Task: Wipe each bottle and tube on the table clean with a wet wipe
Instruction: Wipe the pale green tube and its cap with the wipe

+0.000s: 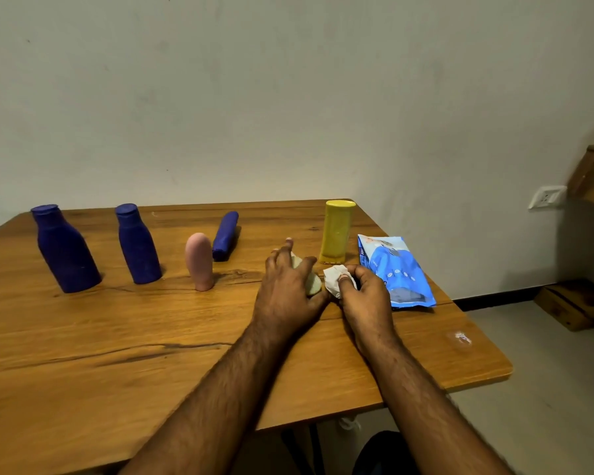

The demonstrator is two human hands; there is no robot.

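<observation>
My left hand (288,286) grips a small pale cream tube or bottle (314,284) lying low over the table; most of it is hidden under the fingers. My right hand (366,293) pinches a crumpled white wet wipe (333,279) against the tube's end. Two dark blue bottles (64,248) (138,245) stand at the left. A pink tube (199,262) stands on its cap near the middle, with a blue tube (225,234) lying behind it. A yellow tube (336,231) stands upright just beyond my hands.
A blue wet wipe pack (396,269) lies flat at my right hand's side, near the wooden table's (117,354) right edge. A small clear wet patch or film (460,337) sits near the front right corner. A wall runs behind the table.
</observation>
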